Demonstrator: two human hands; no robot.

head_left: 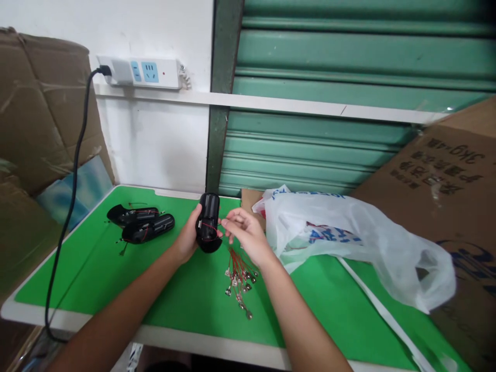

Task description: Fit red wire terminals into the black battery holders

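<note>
My left hand [189, 235] is closed around the side of a black plastic housing [210, 209], held upright over the green mat. A thin red wire runs across the housing's lower part. Just right of it, the thumb and fingers of my right hand [246, 232] are pinched together on what looks like the end of that red wire; the exact grip is too small to see. Below my right hand lies a bunch of red wires [238, 263] with small metal contact pieces on their ends. Two similar black housings [147, 227] with wires rest at the left.
A white plastic bag [329, 227] lies at the right, with a white strip [387, 320] trailing from it. Cardboard boxes [42, 103] flank the green-topped table [186, 310]. From a wall power strip [155, 72], a black cable [77, 155] hangs down over the table's left side.
</note>
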